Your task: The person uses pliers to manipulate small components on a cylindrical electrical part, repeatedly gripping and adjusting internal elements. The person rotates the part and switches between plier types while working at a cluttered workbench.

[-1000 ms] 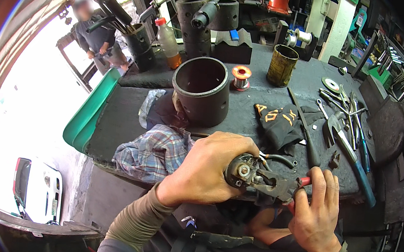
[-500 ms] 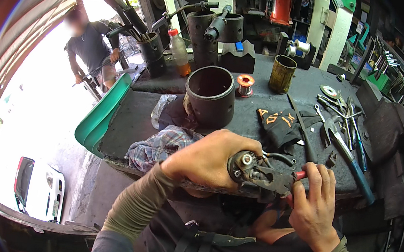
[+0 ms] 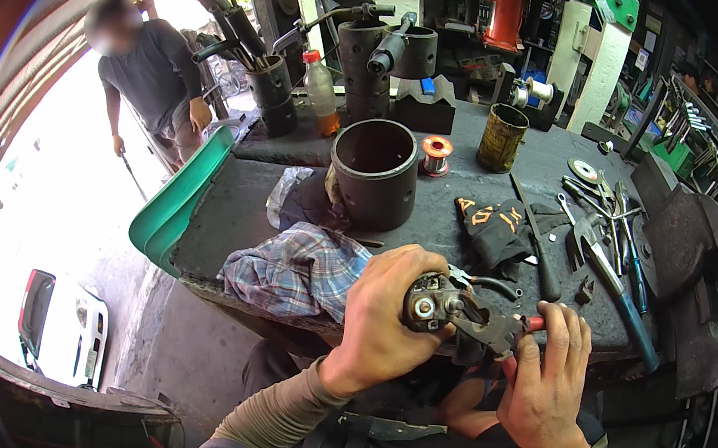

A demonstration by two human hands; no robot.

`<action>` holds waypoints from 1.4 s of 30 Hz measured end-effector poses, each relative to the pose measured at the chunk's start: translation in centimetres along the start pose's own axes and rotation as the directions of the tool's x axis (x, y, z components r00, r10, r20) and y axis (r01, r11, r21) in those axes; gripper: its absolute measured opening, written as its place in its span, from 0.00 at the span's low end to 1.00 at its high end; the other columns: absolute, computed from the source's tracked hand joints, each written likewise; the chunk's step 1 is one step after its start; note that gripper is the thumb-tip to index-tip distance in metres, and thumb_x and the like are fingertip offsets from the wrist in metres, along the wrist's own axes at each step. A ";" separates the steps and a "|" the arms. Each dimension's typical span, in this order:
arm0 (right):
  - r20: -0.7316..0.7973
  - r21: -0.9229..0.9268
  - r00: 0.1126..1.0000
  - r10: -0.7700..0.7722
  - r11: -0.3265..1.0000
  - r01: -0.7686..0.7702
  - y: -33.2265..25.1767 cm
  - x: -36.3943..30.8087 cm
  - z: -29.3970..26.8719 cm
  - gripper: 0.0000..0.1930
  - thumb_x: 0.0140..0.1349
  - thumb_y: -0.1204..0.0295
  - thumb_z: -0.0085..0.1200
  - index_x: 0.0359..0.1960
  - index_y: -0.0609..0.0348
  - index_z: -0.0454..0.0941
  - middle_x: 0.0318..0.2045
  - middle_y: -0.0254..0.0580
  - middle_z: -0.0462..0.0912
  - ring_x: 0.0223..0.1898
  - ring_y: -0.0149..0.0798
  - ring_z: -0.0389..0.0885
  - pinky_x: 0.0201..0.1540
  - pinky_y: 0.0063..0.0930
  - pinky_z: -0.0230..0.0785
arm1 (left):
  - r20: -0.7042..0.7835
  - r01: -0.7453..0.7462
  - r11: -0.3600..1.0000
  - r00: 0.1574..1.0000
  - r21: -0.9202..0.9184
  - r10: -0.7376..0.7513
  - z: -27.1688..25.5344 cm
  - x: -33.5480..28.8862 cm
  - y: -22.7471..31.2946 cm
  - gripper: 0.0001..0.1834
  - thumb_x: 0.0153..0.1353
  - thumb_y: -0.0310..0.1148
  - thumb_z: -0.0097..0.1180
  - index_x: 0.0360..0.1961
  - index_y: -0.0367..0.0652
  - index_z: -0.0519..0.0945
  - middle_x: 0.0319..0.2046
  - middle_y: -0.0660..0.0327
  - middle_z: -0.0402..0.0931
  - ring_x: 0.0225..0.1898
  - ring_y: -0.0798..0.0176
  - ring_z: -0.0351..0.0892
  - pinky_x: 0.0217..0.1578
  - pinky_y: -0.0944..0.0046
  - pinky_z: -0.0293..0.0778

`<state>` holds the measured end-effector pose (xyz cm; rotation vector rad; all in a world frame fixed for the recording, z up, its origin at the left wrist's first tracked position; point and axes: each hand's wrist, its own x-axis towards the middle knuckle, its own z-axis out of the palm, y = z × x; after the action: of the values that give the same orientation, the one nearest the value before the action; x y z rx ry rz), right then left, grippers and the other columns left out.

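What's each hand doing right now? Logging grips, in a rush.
Left hand: closed around a small metal part.
Right hand: closed on the red-handled pliers gripping that part.

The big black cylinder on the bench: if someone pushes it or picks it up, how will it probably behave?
The black cylinder has thick walls and looks like metal, so it is probably heavy and stiff. It stands upright on its broad open end, so a push would more likely slide it than tip it. Laid on its side, it could roll.
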<state>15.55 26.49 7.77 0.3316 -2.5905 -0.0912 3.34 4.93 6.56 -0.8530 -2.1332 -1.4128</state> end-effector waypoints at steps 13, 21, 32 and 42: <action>0.008 -0.012 1.000 -0.024 1.000 0.024 -0.1 -0.6 1.0 0.20 0.58 0.66 0.65 0.43 0.73 0.78 0.62 0.72 0.72 0.62 0.72 0.75 0.64 0.73 0.69 | -0.060 -0.129 0.984 0.989 0.123 0.137 0.1 -0.2 0.0 0.29 0.36 0.26 0.79 0.45 0.41 0.84 0.44 0.53 0.85 0.52 0.44 0.84 0.56 0.51 0.76; 0.010 -0.037 0.997 -0.072 0.997 0.073 0.4 -0.5 1.3 0.18 0.58 0.64 0.63 0.39 0.70 0.78 0.60 0.72 0.74 0.59 0.71 0.77 0.62 0.70 0.71 | 0.091 -0.080 0.995 0.993 0.060 0.074 -0.9 -0.1 -0.7 0.31 0.33 0.24 0.80 0.44 0.44 0.85 0.44 0.54 0.85 0.50 0.45 0.85 0.55 0.52 0.77; 0.032 0.006 0.977 -0.209 0.978 0.209 1.3 0.1 1.1 0.18 0.59 0.67 0.64 0.43 0.70 0.78 0.63 0.68 0.73 0.64 0.70 0.75 0.69 0.73 0.66 | 0.712 0.132 0.959 0.696 -0.253 0.092 -4.5 3.6 -3.1 0.23 0.43 0.28 0.78 0.43 0.39 0.84 0.34 0.55 0.83 0.38 0.51 0.84 0.44 0.57 0.78; 0.045 0.055 0.998 -0.034 0.998 0.031 0.3 -0.1 0.5 0.21 0.65 0.62 0.65 0.49 0.69 0.80 0.69 0.69 0.72 0.70 0.71 0.72 0.72 0.77 0.61 | 0.148 0.067 0.993 0.988 -0.100 -0.052 -1.4 -0.1 -1.0 0.23 0.43 0.24 0.77 0.43 0.41 0.83 0.36 0.58 0.82 0.39 0.56 0.84 0.46 0.59 0.78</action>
<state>15.28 26.79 7.31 0.3961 -2.6370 -0.0401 2.78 3.28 6.36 -0.9662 -2.2246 -1.5482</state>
